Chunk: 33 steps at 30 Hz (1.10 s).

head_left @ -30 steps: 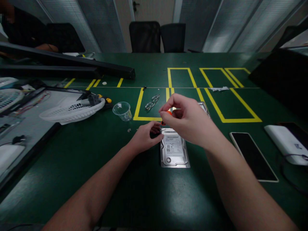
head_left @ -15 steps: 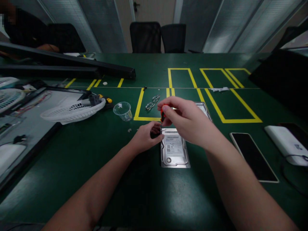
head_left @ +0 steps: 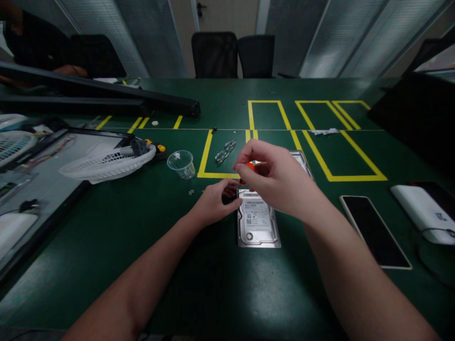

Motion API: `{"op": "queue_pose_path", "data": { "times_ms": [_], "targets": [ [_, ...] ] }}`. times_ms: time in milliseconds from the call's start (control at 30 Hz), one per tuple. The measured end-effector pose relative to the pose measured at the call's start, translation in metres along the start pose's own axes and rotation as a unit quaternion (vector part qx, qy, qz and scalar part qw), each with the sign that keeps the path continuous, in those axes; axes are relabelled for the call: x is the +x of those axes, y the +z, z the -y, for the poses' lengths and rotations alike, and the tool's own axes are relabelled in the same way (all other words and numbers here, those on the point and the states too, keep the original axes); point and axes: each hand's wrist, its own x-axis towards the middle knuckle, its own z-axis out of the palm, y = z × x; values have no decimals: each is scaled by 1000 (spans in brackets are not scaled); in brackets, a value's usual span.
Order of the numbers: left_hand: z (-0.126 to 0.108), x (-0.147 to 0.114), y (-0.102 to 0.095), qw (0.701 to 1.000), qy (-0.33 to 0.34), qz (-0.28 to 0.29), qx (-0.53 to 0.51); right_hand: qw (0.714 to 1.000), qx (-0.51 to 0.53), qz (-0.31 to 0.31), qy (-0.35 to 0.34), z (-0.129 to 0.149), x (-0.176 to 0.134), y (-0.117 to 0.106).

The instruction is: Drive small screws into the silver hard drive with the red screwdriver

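Observation:
A silver hard drive [head_left: 259, 222] lies label up on the green table. My left hand [head_left: 220, 201] is curled at its upper left corner, the thumb on the drive's edge and the fingers bent beside the corner. Above that same corner, my right hand [head_left: 270, 173] pinches the red-orange handle of a screwdriver [head_left: 250, 166]; the shaft points down at the corner, and its tip is hard to make out. Behind my right wrist shows part of another hard drive [head_left: 302, 161]. Several tiny screws [head_left: 191, 192] lie left of my left hand.
A clear plastic cup [head_left: 182, 165] and glasses [head_left: 225, 151] stand beyond my hands. To the right are a phone [head_left: 375, 229] and a white box-like device [head_left: 423, 213]. White fan-like grilles [head_left: 110, 166] and a large panel [head_left: 71, 189] fill the left. A person [head_left: 39, 42] sits far left.
My right hand has turned and shifted slightly right and up around the screwdriver, whose handle now shows less and further right. My left hand and the hard drive have kept their places.

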Motion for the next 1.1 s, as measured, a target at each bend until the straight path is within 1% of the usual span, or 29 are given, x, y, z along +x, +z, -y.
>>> {"op": "queue_pose_path", "data": {
  "times_ms": [100, 167, 400, 500, 600, 800, 1000, 1100],
  "targets": [
    [0, 0, 0, 1000, 7, -1, 3, 1000, 6, 26, 0, 2, 1, 0],
    [0, 0, 0, 1000, 4, 0, 5, 1000, 2, 29, 8, 0, 2, 1],
    [0, 1, 0, 1000, -11, 6, -16, 999, -10, -22, 22, -8, 5, 2],
    [0, 0, 0, 1000, -10, 7, -24, 999, -20, -39, 27, -5, 4, 0],
    [0, 1, 0, 1000, -10, 5, -19, 998, -29, -42, 40, -1, 2, -1],
    [-1, 1, -1, 1000, -3, -3, 8, 999, -34, -12, 40, -3, 0, 1],
    [0, 1, 0, 1000, 5, -2, 3, 999, -9, 30, -2, 0, 1, 0],
    [1, 1, 0, 1000, 4, 0, -2, 999, -16, 39, 8, 0, 3, 0]
  ]
}}
